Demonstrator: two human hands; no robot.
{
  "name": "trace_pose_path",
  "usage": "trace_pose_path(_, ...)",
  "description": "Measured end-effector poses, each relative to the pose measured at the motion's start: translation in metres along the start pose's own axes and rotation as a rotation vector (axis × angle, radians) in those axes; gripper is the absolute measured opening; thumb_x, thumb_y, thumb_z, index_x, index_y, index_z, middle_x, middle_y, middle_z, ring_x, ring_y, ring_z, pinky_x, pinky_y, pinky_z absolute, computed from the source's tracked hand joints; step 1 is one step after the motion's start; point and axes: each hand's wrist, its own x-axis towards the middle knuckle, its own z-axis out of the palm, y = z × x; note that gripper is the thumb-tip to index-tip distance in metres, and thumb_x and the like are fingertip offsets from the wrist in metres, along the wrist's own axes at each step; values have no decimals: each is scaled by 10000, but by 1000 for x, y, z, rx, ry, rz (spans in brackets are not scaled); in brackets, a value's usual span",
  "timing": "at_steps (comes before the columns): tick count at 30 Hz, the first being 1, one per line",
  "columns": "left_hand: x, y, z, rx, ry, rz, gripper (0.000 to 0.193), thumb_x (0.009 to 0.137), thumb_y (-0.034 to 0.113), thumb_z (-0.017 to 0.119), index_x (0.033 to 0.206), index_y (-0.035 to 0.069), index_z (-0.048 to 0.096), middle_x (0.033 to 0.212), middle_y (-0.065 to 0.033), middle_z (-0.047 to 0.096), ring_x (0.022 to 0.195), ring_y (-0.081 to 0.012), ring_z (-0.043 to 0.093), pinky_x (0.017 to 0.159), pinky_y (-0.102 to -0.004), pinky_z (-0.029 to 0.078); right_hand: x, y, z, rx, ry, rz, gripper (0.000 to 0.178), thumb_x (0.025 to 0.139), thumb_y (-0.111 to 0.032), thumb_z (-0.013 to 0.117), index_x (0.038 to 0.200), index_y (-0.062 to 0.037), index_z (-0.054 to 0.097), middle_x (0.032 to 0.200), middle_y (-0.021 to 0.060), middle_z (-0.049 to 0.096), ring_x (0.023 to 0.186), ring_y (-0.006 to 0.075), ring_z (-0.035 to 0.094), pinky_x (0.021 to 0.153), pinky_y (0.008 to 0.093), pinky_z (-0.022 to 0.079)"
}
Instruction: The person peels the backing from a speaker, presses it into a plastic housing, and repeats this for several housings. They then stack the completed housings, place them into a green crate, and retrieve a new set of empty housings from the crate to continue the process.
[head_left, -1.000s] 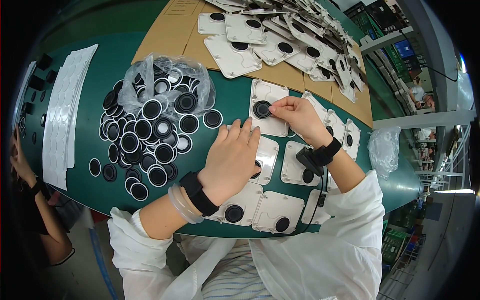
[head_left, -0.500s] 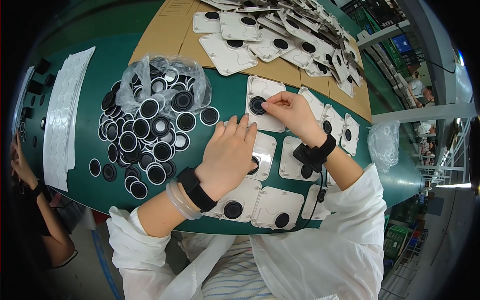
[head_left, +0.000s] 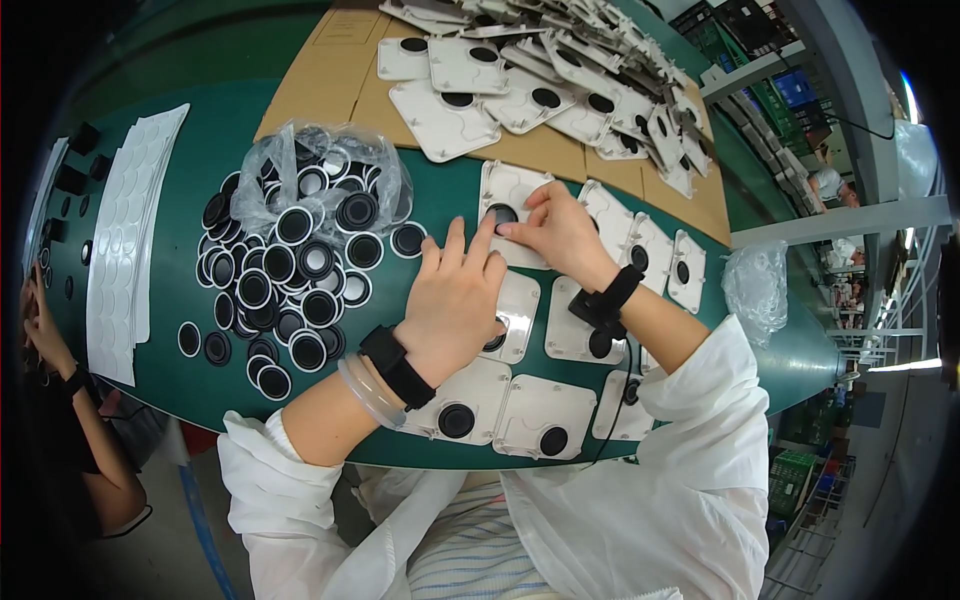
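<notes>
Black round disc (head_left: 502, 212) lies on a white rectangular plastic plate (head_left: 510, 178), the spread, unclenched left hand (head_left: 452, 305) and curled right hand (head_left: 556, 232) at the disc's edges, the right's grip unclear

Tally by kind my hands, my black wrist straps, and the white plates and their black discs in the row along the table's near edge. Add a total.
Left hand and right hand: 2
Black wrist straps: 2
White plates, near row: 3
Black discs on those: 3
Total: 10
</notes>
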Motion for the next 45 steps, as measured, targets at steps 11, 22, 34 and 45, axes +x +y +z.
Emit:
trace_pose_path(11, 8, 0, 5, 35, -52, 1, 727, 637, 467, 794, 1135, 16, 516, 1395, -186, 428, 1252, -377, 397, 1003, -505, 312, 20, 4, -10, 64, -114, 75, 419, 800, -311, 762, 905, 25, 535, 678, 50, 613, 567, 100, 576, 505, 224, 444)
trace_pose_path(22, 19, -3, 9, 16, -81, -44, 778, 673, 512, 759, 1224, 28, 497, 1392, -158, 451, 1237, -339, 416, 987, -503, 306, 24, 4, 1, -63, -81, 46, 450, 765, -428, 745, 599, -22, 646, 577, 72, 639, 545, 170, 628, 544, 310, 488)
trace_pose_path(34, 20, -10, 6, 164, -198, -40, 868, 709, 601, 672, 1388, 122, 419, 1494, -20, 357, 1226, -350, 420, 969, -562, 309, -3, 13, -95, 974, 32, 96, 318, 885, -400, 638, 863, -87, 586, 728, -18, 566, 514, 56, 405, 423, 219, 288)
trace_pose_path(45, 23, 4, -1, 177, -192, -45, 924, 682, 619, 691, 1396, 110, 399, 1499, -59, 344, 1223, -393, 416, 978, -553, 333, -170, 280, -342, 1105, 1260, 123, 332, 889, -344, 635, 1061, -65, 584, 831, 31, 593, 584, 72, 464, 453, 219, 336)
